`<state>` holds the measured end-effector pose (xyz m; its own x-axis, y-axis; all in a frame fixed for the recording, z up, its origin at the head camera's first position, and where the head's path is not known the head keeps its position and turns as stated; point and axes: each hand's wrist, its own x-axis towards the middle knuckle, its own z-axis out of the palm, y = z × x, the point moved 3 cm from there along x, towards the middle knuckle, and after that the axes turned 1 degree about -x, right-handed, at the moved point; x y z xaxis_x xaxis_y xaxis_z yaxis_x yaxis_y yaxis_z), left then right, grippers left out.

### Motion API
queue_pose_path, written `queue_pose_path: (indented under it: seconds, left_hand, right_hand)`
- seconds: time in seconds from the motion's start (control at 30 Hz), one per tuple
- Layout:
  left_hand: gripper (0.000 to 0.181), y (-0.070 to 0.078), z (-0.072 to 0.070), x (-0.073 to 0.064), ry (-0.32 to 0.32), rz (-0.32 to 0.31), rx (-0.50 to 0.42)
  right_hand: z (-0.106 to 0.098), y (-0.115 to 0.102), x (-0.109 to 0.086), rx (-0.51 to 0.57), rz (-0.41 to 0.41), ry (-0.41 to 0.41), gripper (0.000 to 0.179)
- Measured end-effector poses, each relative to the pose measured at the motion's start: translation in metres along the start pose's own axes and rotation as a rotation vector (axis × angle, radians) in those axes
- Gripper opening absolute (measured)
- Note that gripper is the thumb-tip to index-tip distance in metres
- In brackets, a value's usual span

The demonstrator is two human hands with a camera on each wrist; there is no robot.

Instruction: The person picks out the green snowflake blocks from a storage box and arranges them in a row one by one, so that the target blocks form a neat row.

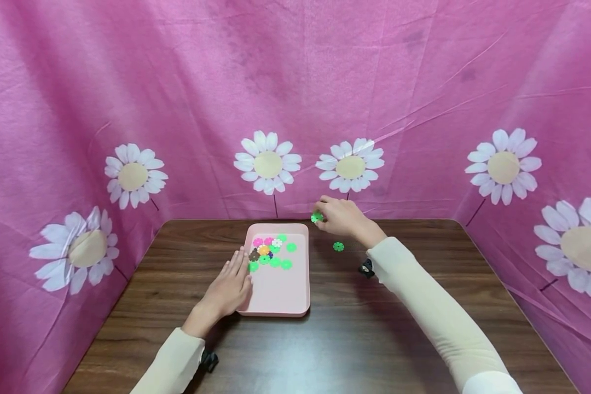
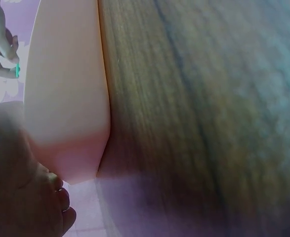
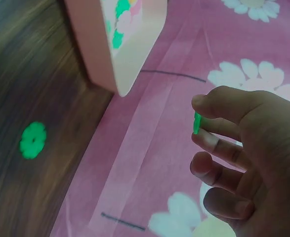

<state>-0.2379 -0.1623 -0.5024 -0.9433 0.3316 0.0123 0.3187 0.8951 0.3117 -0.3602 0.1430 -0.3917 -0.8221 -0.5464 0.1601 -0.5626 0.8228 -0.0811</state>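
Materials: wooden table [image 1: 384, 350], dark brown with streaked grain and a glossy patch at the front. Pink cloth [image 1: 295, 65], creased, hung behind and at both sides, printed with white-petalled daisies [image 1: 267, 164]. Pink tray [image 1: 278, 298], smooth, matte, rectangular with rounded corners and upright walls. Small notched discs [image 1: 274, 262], mostly green, others pink, white, orange, brown and dark blue, lay inside it.

Edges and room: the discs gathered in the tray's far half; its near half showed plain floor. Wood extended rightward from the tray's right wall, with a loose green disc [image 1: 338, 247] lying flat there, apart from the tray. The table's back edge ran just beyond the tray's far wall.

Left hand [image 1: 226, 287]: fingers extended, side by side, lying along the tray's left rim. Right hand [image 1: 342, 216]: thumb and fingertips pinched the held disc [image 3: 197, 123], other fingers bent.

Held disc: bright green, round and notched in the head view, thin and edge-on in the right wrist view. It was off the table, right of the tray's far right corner.
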Motion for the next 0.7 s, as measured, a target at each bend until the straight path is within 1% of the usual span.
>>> queue_pose_path:
  seconds: [0.23,0.5,0.7]
  left_hand:
    - [0.062,-0.001,0.000,-0.002,-0.011,0.011,0.010]
    - [0.062,-0.001,-0.001,-0.003,-0.002,0.018,0.023]
    - [0.062,-0.002,0.000,-0.003,0.006,0.022,0.033]
  right_hand:
    - [0.001,0.023,-0.021,0.002,0.030,0.012,0.028]
    - [0.005,0.049,-0.042,0.020,0.090,0.005,0.020]
    - [0.011,0.061,-0.054,0.034,0.109,-0.017,0.023]
